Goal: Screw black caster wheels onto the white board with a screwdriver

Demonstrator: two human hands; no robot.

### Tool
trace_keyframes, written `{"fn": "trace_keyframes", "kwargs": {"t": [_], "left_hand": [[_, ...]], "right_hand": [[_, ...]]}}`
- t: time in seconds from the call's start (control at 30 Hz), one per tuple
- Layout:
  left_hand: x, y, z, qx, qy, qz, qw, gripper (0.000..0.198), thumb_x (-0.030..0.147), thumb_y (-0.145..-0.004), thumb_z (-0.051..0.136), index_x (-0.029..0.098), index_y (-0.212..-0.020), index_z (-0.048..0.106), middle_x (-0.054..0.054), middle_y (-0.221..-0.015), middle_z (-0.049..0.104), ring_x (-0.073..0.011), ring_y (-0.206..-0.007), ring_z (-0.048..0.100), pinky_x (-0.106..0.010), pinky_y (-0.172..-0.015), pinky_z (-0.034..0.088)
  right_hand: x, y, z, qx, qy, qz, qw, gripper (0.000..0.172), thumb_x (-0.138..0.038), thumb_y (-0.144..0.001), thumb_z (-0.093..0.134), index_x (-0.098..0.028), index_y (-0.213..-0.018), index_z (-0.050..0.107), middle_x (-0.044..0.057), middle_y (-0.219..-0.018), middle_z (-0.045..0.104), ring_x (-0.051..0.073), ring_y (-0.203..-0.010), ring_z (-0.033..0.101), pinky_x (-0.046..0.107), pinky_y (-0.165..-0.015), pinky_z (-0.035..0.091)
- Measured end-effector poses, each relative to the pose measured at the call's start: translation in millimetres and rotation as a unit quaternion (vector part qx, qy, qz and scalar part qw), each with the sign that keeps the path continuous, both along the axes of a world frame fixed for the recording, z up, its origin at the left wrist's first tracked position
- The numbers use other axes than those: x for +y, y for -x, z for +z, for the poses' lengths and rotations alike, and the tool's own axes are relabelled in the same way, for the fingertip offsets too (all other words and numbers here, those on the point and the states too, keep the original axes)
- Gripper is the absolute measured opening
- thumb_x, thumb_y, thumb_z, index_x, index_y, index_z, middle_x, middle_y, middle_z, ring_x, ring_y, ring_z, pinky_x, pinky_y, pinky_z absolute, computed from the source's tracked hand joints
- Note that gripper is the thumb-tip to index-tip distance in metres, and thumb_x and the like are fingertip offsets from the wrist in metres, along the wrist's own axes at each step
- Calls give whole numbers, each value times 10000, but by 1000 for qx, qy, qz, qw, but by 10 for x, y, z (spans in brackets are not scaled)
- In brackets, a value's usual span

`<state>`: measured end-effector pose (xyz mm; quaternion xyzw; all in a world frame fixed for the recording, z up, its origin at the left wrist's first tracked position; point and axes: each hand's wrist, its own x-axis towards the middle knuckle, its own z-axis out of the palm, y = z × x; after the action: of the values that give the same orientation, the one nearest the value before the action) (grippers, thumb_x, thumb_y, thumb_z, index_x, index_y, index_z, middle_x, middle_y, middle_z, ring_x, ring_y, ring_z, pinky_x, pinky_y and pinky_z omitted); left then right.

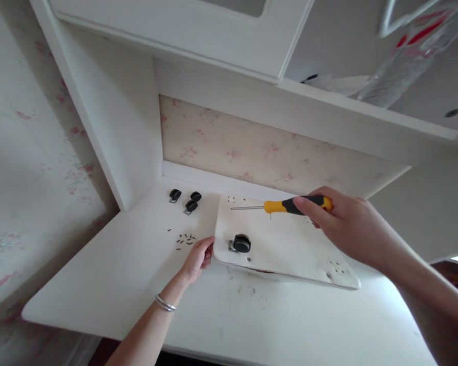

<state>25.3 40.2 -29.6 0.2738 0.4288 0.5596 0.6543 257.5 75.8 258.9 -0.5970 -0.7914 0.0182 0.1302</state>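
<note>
From here I see the yellow-and-black screwdriver over the white board, shaft pointing towards the board's left edge, handle wrapped in the right hand. One black caster sits near the front-left corner, where the left hand touches, curled; I can't tell whether it pinches. Screws and three more casters lie leftward, the casters near the worktop's back-left corner.

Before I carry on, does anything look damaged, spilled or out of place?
Yes: dark marks speckle the white desktop near the panel, whose front edge is partly brownish, possibly chipped. Small screws lie scattered loose to the panel's left, one apart.
</note>
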Motion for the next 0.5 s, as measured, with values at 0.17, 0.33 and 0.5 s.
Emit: {"fn": "trace_keyframes", "kwargs": {"t": [0.17,0.33,0.5], "left_hand": [[-103,34,59,74,39,32,996,435,577,-794,613,215,-676,402,107,-534,242,-59,-442,126,-237,-430,68],[-246,-17,156,192,51,-7,980,441,591,-784,631,221,-683,413,92,-555,271,-67,-447,156,-246,-440,94],[-261,-198,263,287,53,27,956,476,621,-758,647,216,-657,420,64,-572,318,-94,-499,247,-258,-480,156]], "right_hand": [[-160,-715,-677,278,84,-113,950,527,-689,-872,462,-228,-619,508,-18,-466,485,139,-444,422,303,-487,345],[-544,-1022,-1208,411,110,-118,897,469,-593,-895,491,-243,-583,474,-12,-483,454,156,-476,399,336,-518,349],[-686,-947,-1462,404,152,-94,897,371,-599,-856,550,-244,-756,585,-17,-513,520,177,-483,461,327,-500,362]]}}
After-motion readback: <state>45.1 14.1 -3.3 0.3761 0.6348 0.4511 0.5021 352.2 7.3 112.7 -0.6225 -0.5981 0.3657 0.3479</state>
